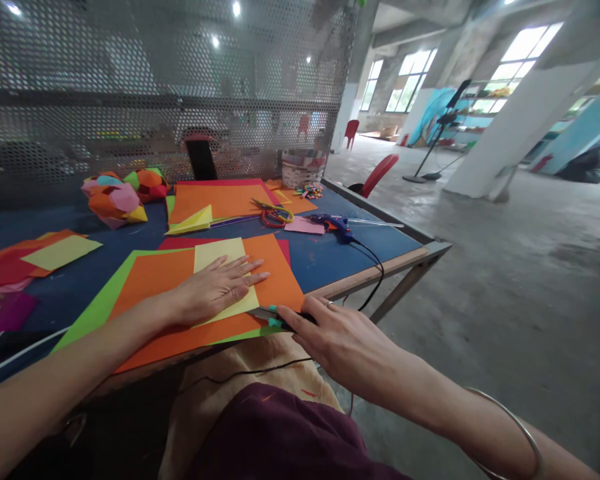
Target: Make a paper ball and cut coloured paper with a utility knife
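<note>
While the left hand [217, 287] presses flat, fingers slightly apart, on yellow paper [219, 250] near the front edge of the table [380, 239], the right hand [343, 333] is clamped round a cutting tool [267, 314]: trimming, apparently, calling for steady pressure.

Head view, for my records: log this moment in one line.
left hand: flat on yellow paper | right hand: gripping bladed tool at paper's edge | underneath: orange sheet | beyond: scissors, glue gun

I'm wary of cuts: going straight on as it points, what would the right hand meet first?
Probably the yellow sheet at the tip of the right hand's cutting tool, then the left hand lying on it; depth is unclear.
</note>
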`<control>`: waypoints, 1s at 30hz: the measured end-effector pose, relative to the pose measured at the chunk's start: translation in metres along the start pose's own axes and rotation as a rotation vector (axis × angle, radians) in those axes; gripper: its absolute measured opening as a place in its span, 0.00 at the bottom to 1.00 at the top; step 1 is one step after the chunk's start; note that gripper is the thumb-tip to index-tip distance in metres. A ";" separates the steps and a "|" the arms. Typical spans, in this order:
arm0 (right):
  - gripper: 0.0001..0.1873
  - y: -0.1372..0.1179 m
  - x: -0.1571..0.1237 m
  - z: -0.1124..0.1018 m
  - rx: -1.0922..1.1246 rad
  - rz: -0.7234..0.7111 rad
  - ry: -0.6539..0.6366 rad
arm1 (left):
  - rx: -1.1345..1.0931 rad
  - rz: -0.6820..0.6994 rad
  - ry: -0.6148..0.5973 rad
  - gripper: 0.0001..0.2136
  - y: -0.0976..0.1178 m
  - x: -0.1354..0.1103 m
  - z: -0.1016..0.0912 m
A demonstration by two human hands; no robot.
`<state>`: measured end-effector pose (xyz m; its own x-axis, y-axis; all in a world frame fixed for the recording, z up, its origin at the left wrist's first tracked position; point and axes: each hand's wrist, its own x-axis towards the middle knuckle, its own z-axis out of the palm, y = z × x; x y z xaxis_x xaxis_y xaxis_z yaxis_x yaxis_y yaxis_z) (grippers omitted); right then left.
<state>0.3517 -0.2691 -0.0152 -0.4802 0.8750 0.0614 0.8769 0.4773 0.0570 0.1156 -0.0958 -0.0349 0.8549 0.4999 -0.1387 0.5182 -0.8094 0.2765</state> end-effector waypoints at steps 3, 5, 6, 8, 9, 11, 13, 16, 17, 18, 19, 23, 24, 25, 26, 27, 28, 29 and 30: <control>0.22 -0.001 0.000 -0.001 0.007 -0.012 0.005 | -0.012 0.006 0.009 0.25 0.000 0.000 0.001; 0.22 -0.002 0.000 0.000 0.010 -0.015 0.008 | -0.015 0.009 0.014 0.25 0.000 0.000 0.001; 0.22 -0.002 0.001 0.000 0.010 -0.015 0.011 | -0.017 0.008 0.014 0.25 0.000 -0.001 0.001; 0.21 -0.003 0.001 0.001 0.005 -0.016 0.022 | -0.023 0.001 0.012 0.25 0.001 -0.001 0.001; 0.21 -0.003 0.002 0.002 0.000 -0.019 0.025 | -0.026 0.000 0.013 0.25 0.002 -0.001 0.000; 0.23 -0.003 0.002 0.004 -0.007 -0.030 0.027 | -0.031 0.003 0.016 0.26 0.002 -0.001 0.000; 0.25 -0.003 0.002 0.005 -0.008 -0.037 0.023 | -0.030 0.007 0.019 0.26 0.002 -0.001 0.000; 0.26 -0.004 0.002 0.005 -0.008 -0.039 0.011 | -0.024 -0.002 0.014 0.26 0.002 0.000 0.000; 0.26 -0.005 0.003 0.003 -0.009 -0.039 0.001 | -0.023 -0.006 0.012 0.26 0.002 0.000 0.000; 0.25 -0.006 0.003 0.002 -0.008 -0.036 -0.012 | -0.022 -0.008 0.011 0.26 0.002 0.000 0.000; 0.24 -0.006 0.004 0.000 -0.006 -0.032 -0.027 | -0.022 -0.009 0.011 0.26 0.002 0.000 0.000; 0.21 -0.009 0.007 -0.003 0.008 -0.020 -0.050 | -0.023 -0.004 0.013 0.27 0.004 -0.001 0.000; 0.21 -0.010 0.008 -0.003 0.009 -0.020 -0.040 | -0.023 -0.006 0.012 0.27 0.004 -0.001 0.000; 0.21 -0.010 0.008 -0.002 0.007 -0.024 -0.032 | -0.023 -0.010 0.010 0.27 0.004 -0.001 -0.001; 0.22 -0.011 0.009 -0.002 0.006 -0.026 -0.027 | -0.024 -0.014 0.007 0.27 0.005 -0.001 -0.001; 0.22 -0.011 0.010 -0.001 0.006 -0.030 -0.029 | -0.025 -0.018 0.004 0.27 0.005 -0.001 -0.001; 0.22 -0.012 0.010 -0.001 0.005 -0.033 -0.034 | -0.025 -0.019 0.002 0.27 0.005 -0.001 -0.002; 0.22 -0.013 0.011 -0.001 0.005 -0.034 -0.042 | -0.026 -0.018 0.000 0.27 0.006 -0.001 -0.002; 0.22 -0.014 0.011 -0.002 0.004 -0.034 -0.052 | -0.025 -0.016 -0.001 0.27 0.006 -0.001 -0.002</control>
<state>0.3341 -0.2658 -0.0136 -0.5085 0.8610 0.0079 0.8600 0.5075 0.0538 0.1182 -0.1004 -0.0312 0.8466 0.5122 -0.1446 0.5309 -0.7934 0.2978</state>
